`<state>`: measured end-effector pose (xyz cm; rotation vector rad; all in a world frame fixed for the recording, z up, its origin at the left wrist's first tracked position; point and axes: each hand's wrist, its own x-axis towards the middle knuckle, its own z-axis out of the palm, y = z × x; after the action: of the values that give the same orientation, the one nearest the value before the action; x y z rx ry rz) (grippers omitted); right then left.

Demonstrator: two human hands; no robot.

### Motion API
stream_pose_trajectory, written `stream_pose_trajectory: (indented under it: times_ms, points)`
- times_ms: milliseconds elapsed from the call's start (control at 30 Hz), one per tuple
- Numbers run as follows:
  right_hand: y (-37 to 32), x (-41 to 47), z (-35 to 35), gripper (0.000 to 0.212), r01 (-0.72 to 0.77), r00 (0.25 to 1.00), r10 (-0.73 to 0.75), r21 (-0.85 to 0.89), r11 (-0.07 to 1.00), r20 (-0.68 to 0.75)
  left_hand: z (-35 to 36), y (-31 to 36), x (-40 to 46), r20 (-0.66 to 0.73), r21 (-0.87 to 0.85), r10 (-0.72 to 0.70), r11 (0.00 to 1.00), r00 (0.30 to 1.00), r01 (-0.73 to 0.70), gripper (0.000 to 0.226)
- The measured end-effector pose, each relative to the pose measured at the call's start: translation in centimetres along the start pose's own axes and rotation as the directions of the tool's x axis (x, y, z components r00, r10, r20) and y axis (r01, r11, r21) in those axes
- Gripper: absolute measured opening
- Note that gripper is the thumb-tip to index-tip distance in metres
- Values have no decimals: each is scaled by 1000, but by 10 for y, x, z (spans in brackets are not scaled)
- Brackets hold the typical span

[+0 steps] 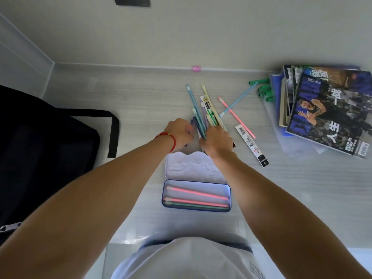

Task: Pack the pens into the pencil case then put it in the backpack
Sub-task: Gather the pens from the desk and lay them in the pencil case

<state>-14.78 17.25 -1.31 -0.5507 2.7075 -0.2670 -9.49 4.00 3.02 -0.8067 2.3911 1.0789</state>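
A black backpack (40,150) lies on the bench (120,93), well left of the open pencil case (196,195). Just beyond the case's raised lid, the left hand (180,130) curls its grip around a purple pen (192,122). Beside it, the right hand (216,140) closes on a bundle of pens (203,109). Three pens already lie inside the case. Right of the case lie a pink pen (237,117), a blue pen (239,97) and a refill packet (252,146), then green pens (263,91) against a stack of magazines (326,111).
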Motion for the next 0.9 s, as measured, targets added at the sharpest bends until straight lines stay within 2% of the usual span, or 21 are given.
stream_pose_trajectory:
  times_ms: [100,233,300,400,500,600,667,733,833,900]
  points:
    - [5,2,-1,24,5,999,-6,47,999,34,1,8,11,-26,-107,-69,992,997,66,21]
    - [17,7,-9,27,-6,997,-9,197,980,71,5,16,17,41,-455,-170,874,985,170,12]
    - [19,12,-16,34,32,995,-57,292,956,77,8,18,18,82,-539,-157,823,984,177,13]
    - [16,16,-27,33,120,976,-180,384,915,122,13,19,16,166,-643,-95,744,982,180,14]
    - [14,22,-33,32,114,961,-217,467,877,173,14,16,17,140,-727,-126,660,982,188,15]
    - [11,35,-31,38,115,980,-167,366,923,112,11,13,19,86,-784,-236,584,968,212,14]
    - [7,45,-29,42,95,991,-119,296,950,64,10,9,22,69,-784,-300,573,951,237,9]
    - [1,54,-26,37,71,996,-82,254,965,36,8,5,23,88,-779,-327,567,941,269,9]
    - [-7,67,-22,19,95,995,-100,156,983,22,7,0,26,104,-783,-337,552,936,286,15]
    - [-12,73,-19,24,103,992,-106,39,994,65,7,-2,28,118,-780,-331,553,936,294,16]
